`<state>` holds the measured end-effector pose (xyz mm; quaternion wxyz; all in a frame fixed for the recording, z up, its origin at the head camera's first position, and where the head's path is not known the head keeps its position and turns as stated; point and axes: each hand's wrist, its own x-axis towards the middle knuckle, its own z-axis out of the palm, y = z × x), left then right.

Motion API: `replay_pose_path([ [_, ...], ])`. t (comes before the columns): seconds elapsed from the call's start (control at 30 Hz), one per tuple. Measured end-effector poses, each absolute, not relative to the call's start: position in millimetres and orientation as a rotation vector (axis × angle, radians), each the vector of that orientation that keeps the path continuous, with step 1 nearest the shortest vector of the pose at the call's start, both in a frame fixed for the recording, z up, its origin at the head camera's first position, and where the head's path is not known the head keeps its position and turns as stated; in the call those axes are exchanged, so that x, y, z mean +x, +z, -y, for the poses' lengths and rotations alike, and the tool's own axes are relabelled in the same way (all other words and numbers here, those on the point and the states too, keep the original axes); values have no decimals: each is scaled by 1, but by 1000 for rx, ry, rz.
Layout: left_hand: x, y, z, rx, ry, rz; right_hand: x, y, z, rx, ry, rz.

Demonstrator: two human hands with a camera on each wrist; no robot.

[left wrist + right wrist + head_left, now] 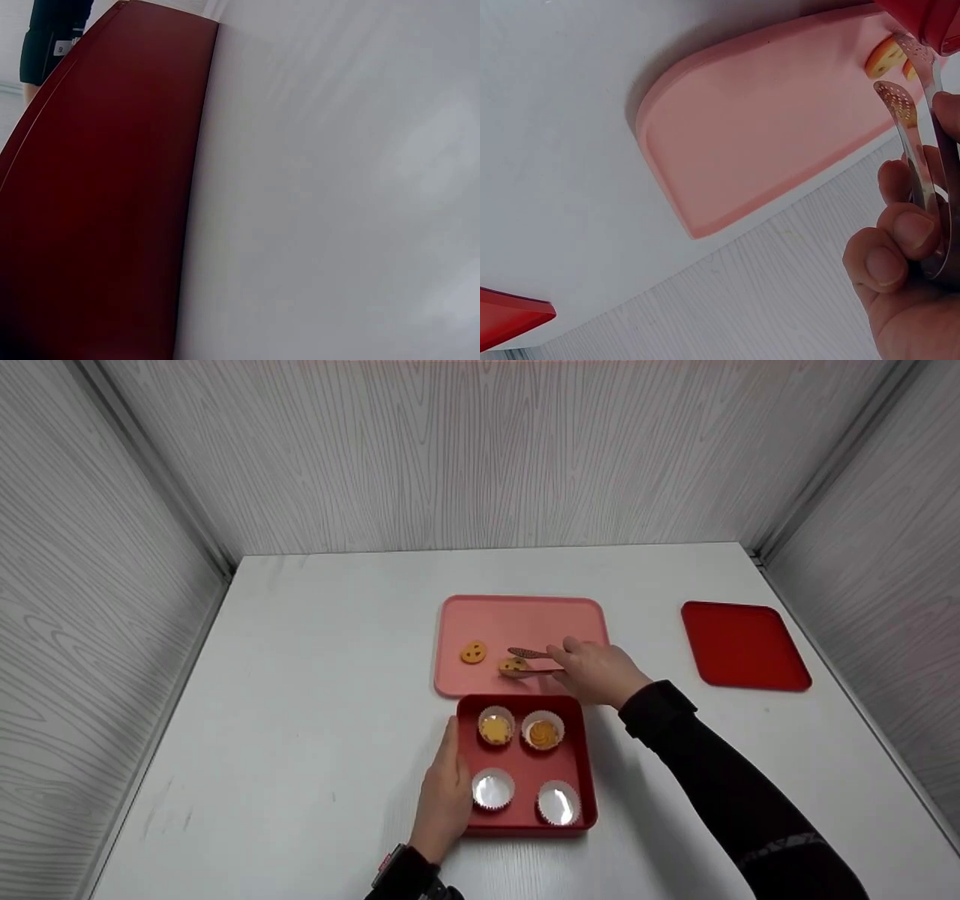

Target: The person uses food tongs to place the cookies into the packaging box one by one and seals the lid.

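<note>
My right hand (604, 671) grips metal tongs (904, 105) with perforated tips, their two arms spread apart. In the head view the tips straddle a cookie with dark spots (512, 665) on the pink tray (525, 619). To its left lies a second spotted cookie (473, 652). Nearer the body stands a red square box (521, 769) with white paper cups inside. One back cup holds a star-shaped yellow cookie (495, 730), the other a swirled cookie (543, 734). Only white shows in the front cups (493, 790). My left hand (444, 795) rests along the box's left wall, fingers mostly straight.
A flat red lid-like tray (746, 646) lies at the right of the white table (322, 697). The pink tray's near edge lies right by the box's back wall. Pale wood-grain panels (487, 457) enclose the table at the back and both sides.
</note>
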<state>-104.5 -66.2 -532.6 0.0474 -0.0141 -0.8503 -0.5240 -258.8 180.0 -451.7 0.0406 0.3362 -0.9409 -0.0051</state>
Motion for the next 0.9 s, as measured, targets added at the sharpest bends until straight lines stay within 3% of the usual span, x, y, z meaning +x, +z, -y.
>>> replay_pose_path([
  [0.33,-104,-532,66,-41,-1603,2589,-263,-453,-183,906,23,2985],
  [0.9,-103,-532,67,-55,-1588,2595,-275,-459,-196,987,24,2930],
])
